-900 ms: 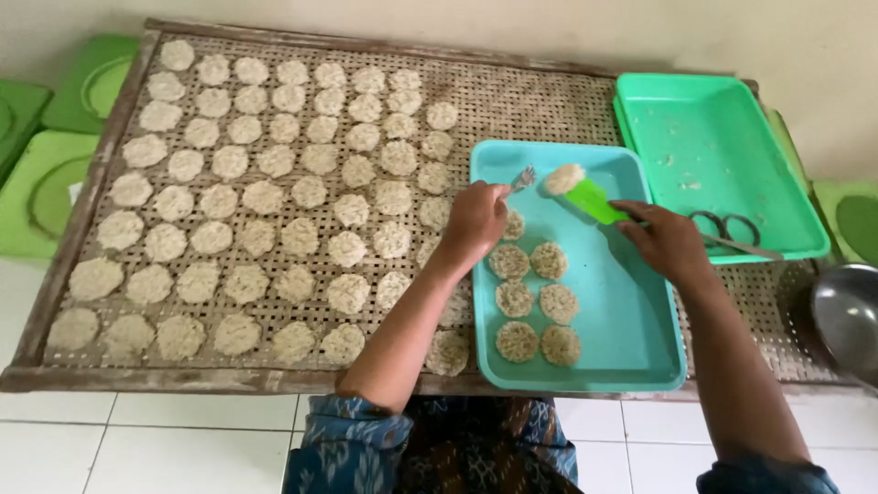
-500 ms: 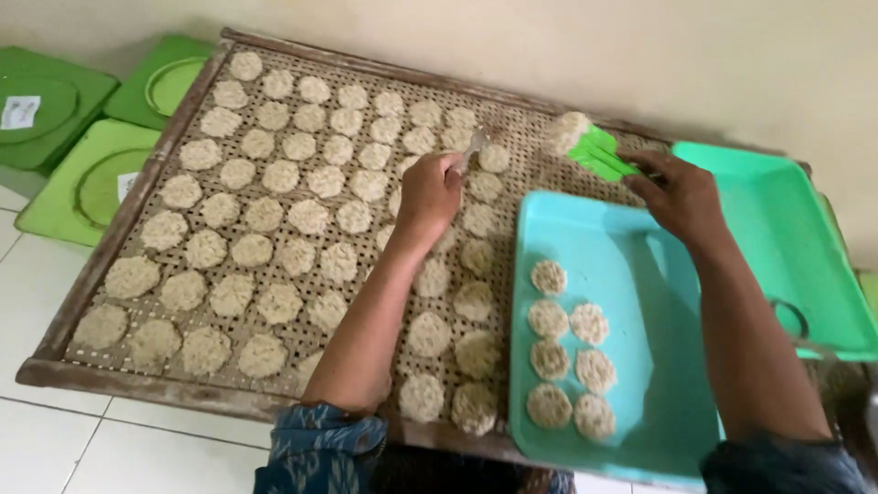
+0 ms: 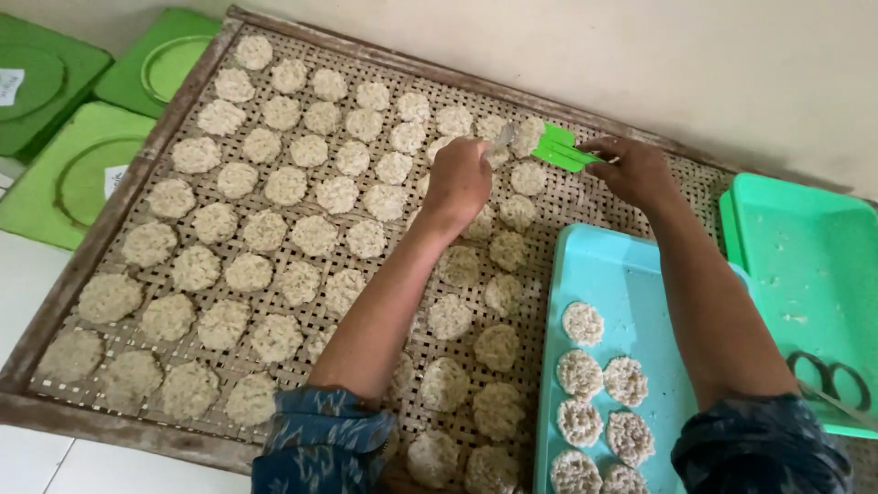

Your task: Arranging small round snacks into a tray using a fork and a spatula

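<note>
A large woven bamboo drying rack (image 3: 119, 197) in a wooden frame carries several rows of round pale rice cakes (image 3: 286, 186). My left hand (image 3: 459, 181) reaches to the rack's far side, fingers closed on a small metal utensil beside a cake (image 3: 529, 134). My right hand (image 3: 633, 170) holds a bright green spatula (image 3: 560, 150) just right of it, its blade pointing at that cake. A light blue tray (image 3: 631, 293) with several more cakes (image 3: 583, 322) lies on the rack at near right.
A green tray (image 3: 805, 265) at far right holds scissors (image 3: 828, 377) and crumbs. Green square lids (image 3: 64, 174) lie on the floor left of the rack. A pale wall runs behind the rack, white tiles below.
Both hands have travelled from the blue tray up to the rack's far edge, carrying a cake on the green spatula. The view has swung left, and the cake now lies by the spatula's tip.
</note>
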